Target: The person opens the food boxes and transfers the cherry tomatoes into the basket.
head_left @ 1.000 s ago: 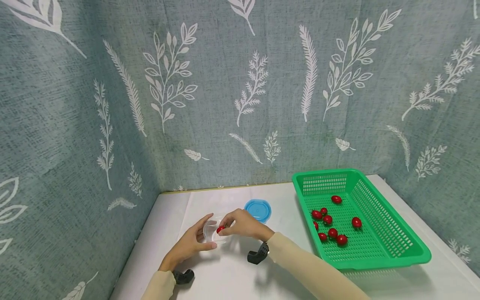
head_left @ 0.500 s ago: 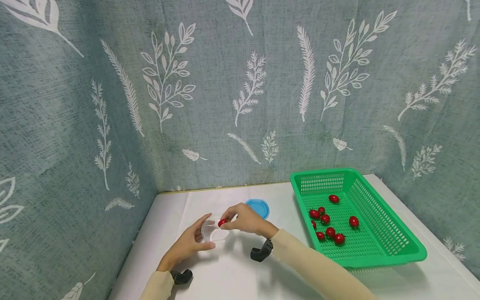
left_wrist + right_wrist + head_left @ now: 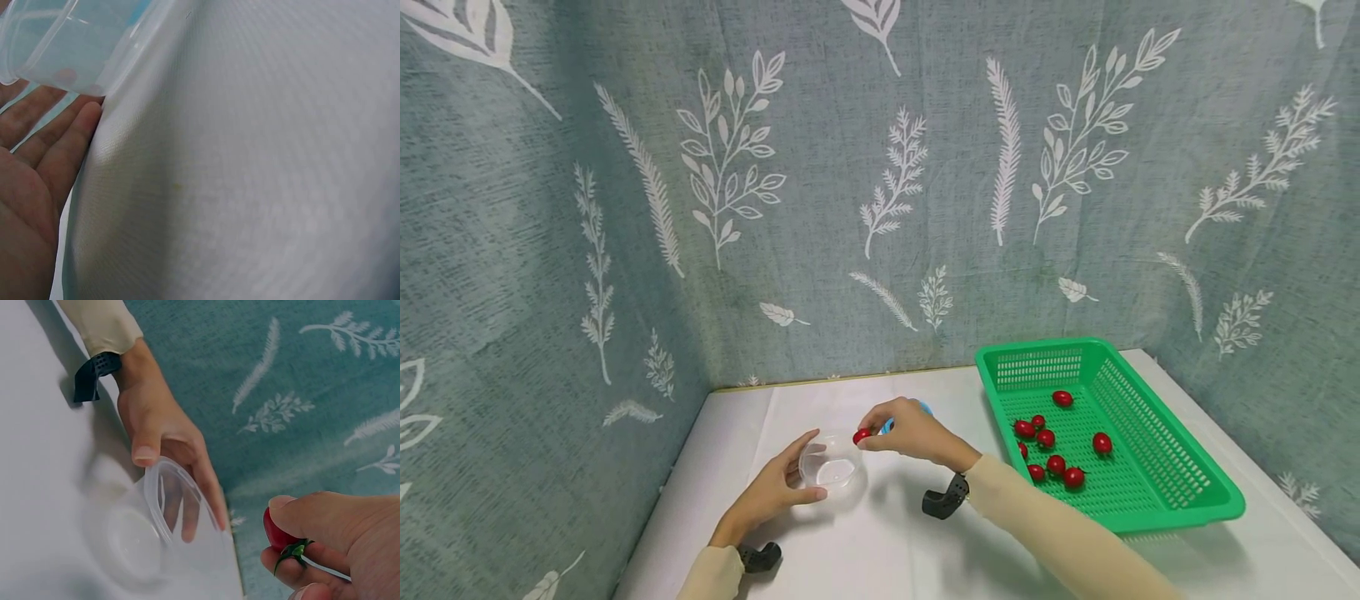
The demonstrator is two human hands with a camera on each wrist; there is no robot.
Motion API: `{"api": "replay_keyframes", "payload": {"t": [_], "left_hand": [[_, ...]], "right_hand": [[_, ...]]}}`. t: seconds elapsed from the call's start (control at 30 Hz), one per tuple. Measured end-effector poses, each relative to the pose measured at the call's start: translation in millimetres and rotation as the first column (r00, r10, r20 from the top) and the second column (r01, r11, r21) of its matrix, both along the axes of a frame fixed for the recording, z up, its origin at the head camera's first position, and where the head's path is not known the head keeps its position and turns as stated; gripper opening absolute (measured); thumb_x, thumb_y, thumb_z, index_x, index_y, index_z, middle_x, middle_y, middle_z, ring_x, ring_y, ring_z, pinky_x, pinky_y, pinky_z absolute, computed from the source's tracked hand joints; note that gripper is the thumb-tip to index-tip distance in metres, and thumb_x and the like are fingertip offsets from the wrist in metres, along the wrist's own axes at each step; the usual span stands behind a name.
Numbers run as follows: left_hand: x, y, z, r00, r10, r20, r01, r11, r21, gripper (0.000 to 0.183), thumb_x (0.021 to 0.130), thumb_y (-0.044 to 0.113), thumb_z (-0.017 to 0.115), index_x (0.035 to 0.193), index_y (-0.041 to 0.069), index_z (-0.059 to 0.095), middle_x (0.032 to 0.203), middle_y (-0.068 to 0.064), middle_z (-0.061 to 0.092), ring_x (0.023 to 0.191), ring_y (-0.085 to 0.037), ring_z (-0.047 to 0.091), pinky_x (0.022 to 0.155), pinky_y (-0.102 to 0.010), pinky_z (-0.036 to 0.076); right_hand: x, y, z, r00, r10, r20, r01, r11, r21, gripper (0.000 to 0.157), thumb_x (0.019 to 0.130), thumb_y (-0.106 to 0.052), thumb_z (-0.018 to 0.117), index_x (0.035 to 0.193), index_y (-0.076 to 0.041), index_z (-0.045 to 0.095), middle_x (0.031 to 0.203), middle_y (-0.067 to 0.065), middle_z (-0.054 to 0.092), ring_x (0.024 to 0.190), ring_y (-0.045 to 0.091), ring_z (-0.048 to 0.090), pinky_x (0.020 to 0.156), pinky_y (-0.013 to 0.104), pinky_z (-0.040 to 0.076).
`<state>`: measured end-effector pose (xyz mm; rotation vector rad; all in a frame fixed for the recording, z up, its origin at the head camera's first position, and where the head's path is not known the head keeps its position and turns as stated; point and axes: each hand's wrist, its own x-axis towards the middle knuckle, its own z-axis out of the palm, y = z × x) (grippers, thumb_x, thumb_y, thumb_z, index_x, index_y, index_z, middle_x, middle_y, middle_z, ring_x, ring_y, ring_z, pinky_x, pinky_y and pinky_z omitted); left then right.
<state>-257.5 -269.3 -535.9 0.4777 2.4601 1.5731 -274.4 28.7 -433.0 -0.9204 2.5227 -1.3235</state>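
Observation:
My left hand point(image 3: 772, 492) holds a small round clear plastic container point(image 3: 831, 472) on the white table, thumb at the near side and fingers around the far side. In the right wrist view the left thumb lies at the container's rim point(image 3: 164, 506), and no tomato shows inside. My right hand point(image 3: 917, 435) pinches a red cherry tomato point(image 3: 862, 436) between thumb and fingers, just right of the container's rim. From the right wrist, the green calyx point(image 3: 292, 551) of that tomato shows below the thumb. The left wrist view catches the container's side point(image 3: 75, 47) against the left fingers point(image 3: 69, 137).
A green perforated basket point(image 3: 1157, 492) stands on the right, with several cherry tomatoes point(image 3: 1074, 477) in it, mostly toward its left side. Behind my right hand lies a blue lid point(image 3: 927, 407), largely covered. Patterned cloth point(image 3: 820, 208) rises at the back and both sides.
My right hand has drawn the cherry tomato from over the container out to the right, now covering most of the blue lid. The left hand stays at the container.

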Motion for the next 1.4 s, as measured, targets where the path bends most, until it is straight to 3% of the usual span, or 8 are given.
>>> {"api": "replay_keyframes", "payload": {"t": [0.47, 0.63, 0.87, 1.0, 1.17, 1.3, 1.4], "left_hand": [[1.9, -3, -0.5, 1.000, -0.021, -0.003, 0.022, 1.000, 0.023, 0.102, 0.083, 0.021, 0.089, 0.164, 0.017, 0.026, 0.155, -0.017, 0.046, 0.143, -0.039, 0.043, 0.113, -0.041, 0.043], [1.8, -4, 0.0, 0.999, -0.032, -0.014, 0.032, 0.999, 0.013, 0.101, 0.084, 0.022, 0.088, 0.164, 0.019, 0.026, 0.157, -0.017, 0.043, 0.144, -0.040, 0.042, 0.113, -0.042, 0.042], [-0.4, -5, -2.1, 0.999, -0.035, -0.014, 0.035, 0.999, 0.022, 0.104, 0.083, 0.021, 0.089, 0.165, 0.016, 0.024, 0.156, -0.017, 0.044, 0.144, -0.041, 0.041, 0.114, -0.041, 0.041], [-1.4, -4, -3.4, 1.000, -0.027, -0.006, 0.027, 0.999, 0.035, 0.106, 0.081, 0.020, 0.090, 0.165, 0.017, 0.025, 0.154, -0.014, 0.047, 0.144, -0.038, 0.043, 0.113, -0.037, 0.042], [-0.5, -4, -2.8, 1.000, -0.003, 0.002, 0.003, 0.999, 0.035, 0.106, 0.079, 0.021, 0.092, 0.164, 0.023, 0.028, 0.153, -0.012, 0.049, 0.143, -0.036, 0.044, 0.113, -0.036, 0.043], [-0.8, -4, -2.4, 1.000, -0.008, -0.004, 0.008, 0.999, 0.035, 0.106, 0.080, 0.022, 0.091, 0.164, 0.021, 0.027, 0.154, -0.013, 0.048, 0.144, -0.037, 0.043, 0.113, -0.037, 0.042], [-1.7, -4, -2.7, 1.000, -0.011, -0.004, 0.011, 0.999, 0.036, 0.106, 0.080, 0.022, 0.091, 0.164, 0.021, 0.026, 0.155, -0.013, 0.047, 0.145, -0.037, 0.042, 0.113, -0.037, 0.042]], "right_hand": [[-0.4, 27, 1.7, 0.999, -0.040, -0.011, 0.039, 0.999, -0.009, 0.009, 0.090, -0.029, 0.081, 0.099, -0.026, 0.078, 0.087, -0.014, 0.074, 0.078, 0.012, 0.064, 0.066, 0.028, 0.054], [-0.1, 39, 2.0, 0.997, -0.072, -0.006, 0.072, 0.997, -0.014, 0.011, 0.090, -0.031, 0.081, 0.099, -0.026, 0.077, 0.090, -0.014, 0.072, 0.084, 0.014, 0.064, 0.072, 0.032, 0.055], [-0.8, 57, 4.3, 0.993, -0.119, 0.005, 0.119, 0.992, -0.029, 0.015, 0.091, -0.035, 0.081, 0.102, -0.025, 0.078, 0.092, -0.010, 0.072, 0.084, 0.023, 0.065, 0.067, 0.036, 0.056], [-1.0, 67, 6.8, 0.990, -0.139, -0.008, 0.138, 0.990, -0.029, 0.016, 0.092, -0.034, 0.080, 0.104, -0.024, 0.078, 0.094, -0.010, 0.072, 0.094, 0.019, 0.064, 0.082, 0.036, 0.054], [0.7, 79, 8.6, 0.988, -0.149, 0.024, 0.150, 0.988, -0.039, 0.015, 0.093, -0.032, 0.079, 0.106, -0.023, 0.078, 0.097, -0.007, 0.071, 0.093, 0.020, 0.064, 0.078, 0.044, 0.056], [0.8, 91, 6.3, 0.989, -0.142, 0.038, 0.143, 0.989, -0.043, 0.015, 0.095, -0.031, 0.078, 0.106, -0.021, 0.078, 0.100, -0.005, 0.071, 0.098, 0.020, 0.063, 0.084, 0.040, 0.053], [0.6, 101, 3.9, 0.986, -0.159, 0.055, 0.161, 0.986, -0.036, 0.017, 0.094, -0.033, 0.078, 0.107, -0.022, 0.077, 0.101, -0.004, 0.070, 0.096, 0.021, 0.062, 0.077, 0.040, 0.054]]}}
